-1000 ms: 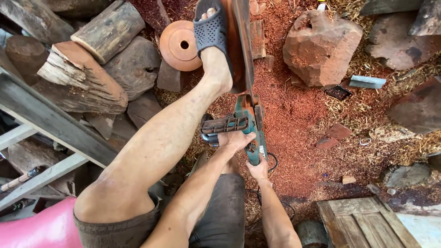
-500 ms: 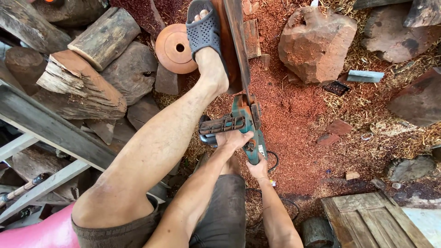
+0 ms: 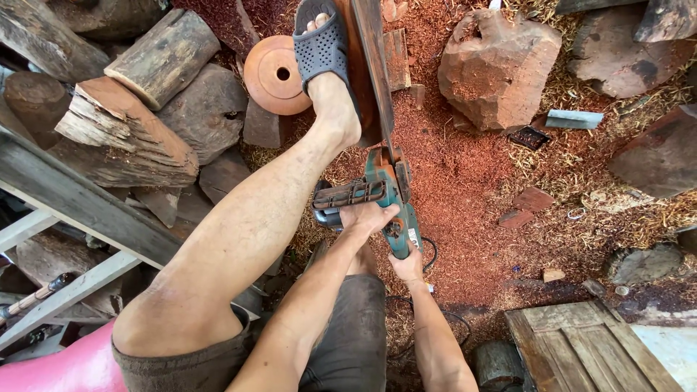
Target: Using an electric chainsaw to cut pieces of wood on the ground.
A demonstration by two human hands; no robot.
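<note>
Little has shifted since the earlier frames: the foot (image 3: 323, 51) still presses on the plank (image 3: 374, 72), and both hands keep their hold on the saw (image 3: 381, 199). Its blade is hard to make out against the plank's edge. The left hand (image 3: 367, 216) wraps the front handle; the right hand (image 3: 408, 267) clasps the rear grip, fingers partly hidden.

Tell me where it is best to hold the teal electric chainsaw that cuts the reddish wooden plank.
Grip the teal electric chainsaw from above and behind, as the left hand on its front handle and the right hand on its rear grip do; the bar points away.
</note>
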